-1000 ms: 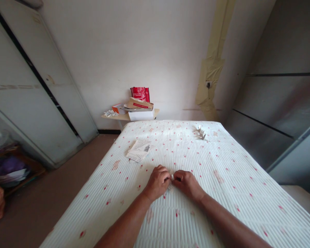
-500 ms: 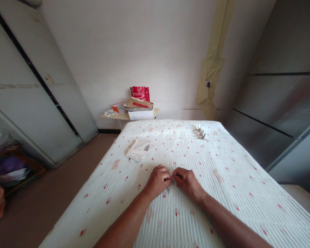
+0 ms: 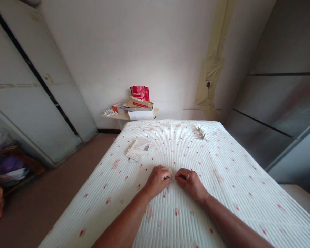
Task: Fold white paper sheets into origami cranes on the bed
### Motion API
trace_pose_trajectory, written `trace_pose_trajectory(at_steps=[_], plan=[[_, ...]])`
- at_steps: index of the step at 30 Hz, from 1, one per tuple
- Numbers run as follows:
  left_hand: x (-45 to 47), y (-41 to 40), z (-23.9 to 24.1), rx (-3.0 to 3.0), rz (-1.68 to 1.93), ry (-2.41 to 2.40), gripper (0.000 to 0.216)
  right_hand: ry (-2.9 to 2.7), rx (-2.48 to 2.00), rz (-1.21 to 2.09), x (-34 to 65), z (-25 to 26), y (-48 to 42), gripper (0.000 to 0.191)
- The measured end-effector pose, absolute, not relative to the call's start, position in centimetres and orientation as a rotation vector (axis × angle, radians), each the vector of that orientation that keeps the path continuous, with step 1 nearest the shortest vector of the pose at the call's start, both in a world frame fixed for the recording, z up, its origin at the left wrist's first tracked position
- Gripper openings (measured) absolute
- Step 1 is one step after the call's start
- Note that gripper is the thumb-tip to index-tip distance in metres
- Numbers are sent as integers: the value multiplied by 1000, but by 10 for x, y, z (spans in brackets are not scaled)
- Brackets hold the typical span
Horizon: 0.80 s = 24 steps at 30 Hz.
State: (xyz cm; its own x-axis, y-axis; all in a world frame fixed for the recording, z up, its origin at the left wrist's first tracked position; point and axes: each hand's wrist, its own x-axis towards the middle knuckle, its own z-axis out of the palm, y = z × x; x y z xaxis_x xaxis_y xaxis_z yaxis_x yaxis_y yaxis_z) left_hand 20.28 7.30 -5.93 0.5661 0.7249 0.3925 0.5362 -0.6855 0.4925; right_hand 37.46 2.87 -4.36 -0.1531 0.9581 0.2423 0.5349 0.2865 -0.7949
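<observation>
Both hands are over the middle of the quilted bed cover (image 3: 170, 220), close together. My left hand (image 3: 158, 179) is closed in a pinch around a small piece of paper (image 3: 169, 187), most of it hidden by the fingers. Just to its right, my right hand (image 3: 191, 183) pinches at the paper's edge, its fingertips closed. How the paper is folded is too small to tell. Beyond my left hand lies a stack of printed paper sheets (image 3: 139, 150). Farther back on the right sits a little pile of folded paper pieces (image 3: 200, 132).
Behind the bed, a small table (image 3: 116, 116) carries a white box (image 3: 141, 114), cardboard, a red bag (image 3: 140, 93) and more white folded pieces (image 3: 110, 112). Pale cabinets (image 3: 36, 79) stand at the left, a grey wardrobe (image 3: 281, 93) at the right.
My right hand has shifted slightly right, widening the gap between the hands. My left hand stays almost in place, and the stack and pile are unmoved.
</observation>
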Motion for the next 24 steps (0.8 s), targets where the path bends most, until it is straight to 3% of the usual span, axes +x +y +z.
trace_pose_trajectory(at_steps=[12,20,24], plan=[[204,71,-55,2537,751,1072,9,-1814,-1319,727,374,-46,30,15],[204,72,-57,2537,783,1022,11,-2211,-1247,109,379,-42,27,26],[203,72,-59,2554,796,1040,8,-2328,-1247,-146,380,-36,25,23]])
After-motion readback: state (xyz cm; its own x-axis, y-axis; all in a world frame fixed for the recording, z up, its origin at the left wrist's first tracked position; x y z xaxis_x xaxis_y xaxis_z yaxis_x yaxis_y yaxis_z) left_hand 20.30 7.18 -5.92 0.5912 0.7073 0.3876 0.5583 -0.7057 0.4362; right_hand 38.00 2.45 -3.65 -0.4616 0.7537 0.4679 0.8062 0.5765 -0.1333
